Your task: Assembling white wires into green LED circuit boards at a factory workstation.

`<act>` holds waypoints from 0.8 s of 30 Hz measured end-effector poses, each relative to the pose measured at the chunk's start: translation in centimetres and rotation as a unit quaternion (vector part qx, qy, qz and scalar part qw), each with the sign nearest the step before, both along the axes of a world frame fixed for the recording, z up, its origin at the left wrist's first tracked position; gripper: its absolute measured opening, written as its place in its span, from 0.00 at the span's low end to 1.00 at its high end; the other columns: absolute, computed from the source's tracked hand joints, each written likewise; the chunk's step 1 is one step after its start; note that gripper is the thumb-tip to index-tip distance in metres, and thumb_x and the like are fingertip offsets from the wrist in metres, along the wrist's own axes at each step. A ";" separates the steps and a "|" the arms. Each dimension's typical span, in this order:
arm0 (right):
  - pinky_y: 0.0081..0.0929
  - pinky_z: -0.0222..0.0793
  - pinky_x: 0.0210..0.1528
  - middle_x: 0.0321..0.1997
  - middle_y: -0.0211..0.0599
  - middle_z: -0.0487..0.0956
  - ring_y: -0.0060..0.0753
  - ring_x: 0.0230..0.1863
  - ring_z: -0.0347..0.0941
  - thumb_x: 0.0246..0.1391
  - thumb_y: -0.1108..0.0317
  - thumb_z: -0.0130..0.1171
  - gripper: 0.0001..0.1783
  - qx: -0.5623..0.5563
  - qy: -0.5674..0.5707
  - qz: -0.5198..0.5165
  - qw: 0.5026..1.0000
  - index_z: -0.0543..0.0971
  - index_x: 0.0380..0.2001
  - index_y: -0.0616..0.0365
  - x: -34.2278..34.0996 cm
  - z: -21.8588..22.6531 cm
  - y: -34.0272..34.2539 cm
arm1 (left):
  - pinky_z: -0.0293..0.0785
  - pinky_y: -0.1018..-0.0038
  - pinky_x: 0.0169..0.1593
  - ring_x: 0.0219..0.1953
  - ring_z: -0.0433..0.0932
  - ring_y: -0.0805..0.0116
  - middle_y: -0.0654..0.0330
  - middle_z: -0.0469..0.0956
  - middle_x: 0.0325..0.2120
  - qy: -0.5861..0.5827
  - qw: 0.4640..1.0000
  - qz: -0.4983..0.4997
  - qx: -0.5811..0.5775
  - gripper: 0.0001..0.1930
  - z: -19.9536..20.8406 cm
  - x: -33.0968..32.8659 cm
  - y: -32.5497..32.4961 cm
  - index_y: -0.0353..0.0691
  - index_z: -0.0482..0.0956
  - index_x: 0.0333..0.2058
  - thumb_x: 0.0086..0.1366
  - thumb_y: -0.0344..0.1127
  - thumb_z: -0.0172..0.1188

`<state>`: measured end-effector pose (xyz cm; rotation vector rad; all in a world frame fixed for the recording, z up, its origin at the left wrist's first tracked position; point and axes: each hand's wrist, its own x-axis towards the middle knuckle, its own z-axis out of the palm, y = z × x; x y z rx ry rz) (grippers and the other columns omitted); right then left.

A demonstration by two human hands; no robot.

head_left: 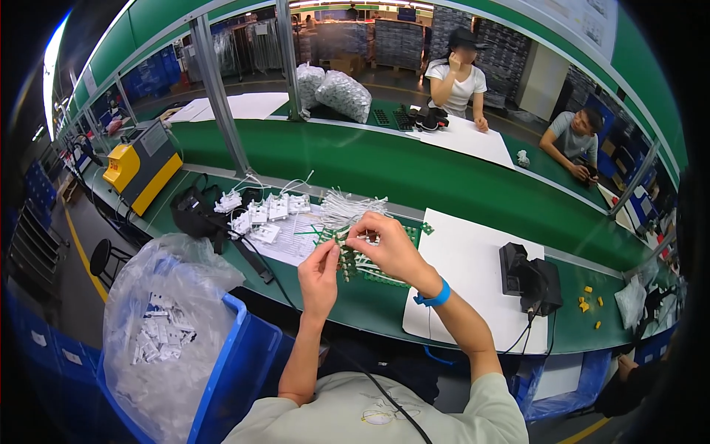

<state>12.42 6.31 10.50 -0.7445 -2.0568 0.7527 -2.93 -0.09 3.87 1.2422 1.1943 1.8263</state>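
Over the green bench, both hands meet around a narrow strip of small green circuit boards (347, 265). My left hand (318, 280) pinches its upper left edge between thumb and fingers. Just to the right and a little higher, my right hand (392, 250), with a blue band on the wrist, is closed with its fingertips at the strip's top. Fine detail between the fingertips is too small to make out. A bundle of white wires (353, 207) lies behind the hands. More green boards (384, 278) rest under and beside the right hand.
White plastic housings with cables (270, 211) sit on printed paper at the left. A blue bin (235, 362) lined with clear plastic stands at front left. Right are a white sheet (451, 255), a black device (532, 277) and yellow pieces (584, 303). Two people sit across the bench.
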 end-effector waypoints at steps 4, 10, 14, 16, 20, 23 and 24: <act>0.24 0.68 0.33 0.30 0.34 0.78 0.26 0.30 0.72 0.49 0.70 0.73 0.10 -0.036 0.033 -0.047 0.998 0.82 0.28 0.64 0.2 -0.3 0.1 | 0.71 0.81 0.32 0.28 0.73 0.81 0.65 0.78 0.27 0.000 1.000 0.014 0.010 0.12 -0.3 0.4 -0.1 0.29 0.82 0.46 0.72 0.32 0.58; 0.24 0.71 0.34 0.29 0.34 0.79 0.24 0.31 0.74 0.49 0.69 0.74 0.12 -0.086 0.028 -0.057 0.994 0.81 0.27 0.65 0.6 -0.9 0.6 | 0.73 0.81 0.32 0.27 0.74 0.81 0.63 0.80 0.28 0.010 1.000 0.018 -0.006 0.11 -0.6 1.1 0.0 0.28 0.82 0.46 0.72 0.31 0.58; 0.25 0.72 0.35 0.29 0.34 0.79 0.25 0.31 0.76 0.48 0.68 0.75 0.12 -0.094 0.041 -0.058 0.993 0.81 0.26 0.65 0.2 -2.3 1.1 | 0.74 0.80 0.32 0.27 0.74 0.81 0.63 0.80 0.28 0.002 1.000 0.013 -0.010 0.11 -1.9 0.4 0.9 0.28 0.82 0.46 0.72 0.30 0.58; 0.27 0.72 0.37 0.29 0.36 0.79 0.28 0.32 0.76 0.50 0.66 0.74 0.12 -0.054 0.002 -0.079 0.995 0.82 0.28 0.64 0.1 -2.6 2.2 | 0.76 0.80 0.32 0.28 0.75 0.81 0.63 0.81 0.30 -0.013 0.999 -0.005 -0.049 0.11 -2.7 -1.3 1.5 0.29 0.82 0.45 0.73 0.31 0.57; 0.29 0.71 0.38 0.32 0.39 0.80 0.31 0.33 0.76 0.52 0.67 0.69 0.11 -0.025 0.071 -0.173 0.982 0.82 0.29 0.66 0.3 -5.1 7.7 | 0.78 0.81 0.32 0.30 0.80 0.78 0.64 0.80 0.33 -0.081 0.989 0.101 -0.075 0.12 -5.3 -6.1 1.7 0.30 0.78 0.47 0.75 0.34 0.55; 0.33 0.74 0.40 0.35 0.42 0.80 0.37 0.36 0.78 0.52 0.70 0.67 0.08 0.018 -0.014 -0.165 0.986 0.83 0.34 0.63 -0.3 -9.5 12.0 | 0.79 0.80 0.31 0.30 0.81 0.75 0.61 0.81 0.34 -0.155 0.979 0.118 -0.062 0.12 -6.9 -8.4 1.2 0.31 0.78 0.47 0.75 0.34 0.54; 0.35 0.74 0.41 0.36 0.43 0.80 0.40 0.37 0.78 0.51 0.71 0.66 0.08 0.045 -0.071 -0.149 0.985 0.83 0.35 0.61 -0.7 -10.3 12.9 | 0.79 0.80 0.31 0.30 0.81 0.75 0.61 0.81 0.34 -0.155 0.979 0.118 -0.062 0.12 -7.0 -8.6 1.2 0.31 0.78 0.47 0.75 0.34 0.54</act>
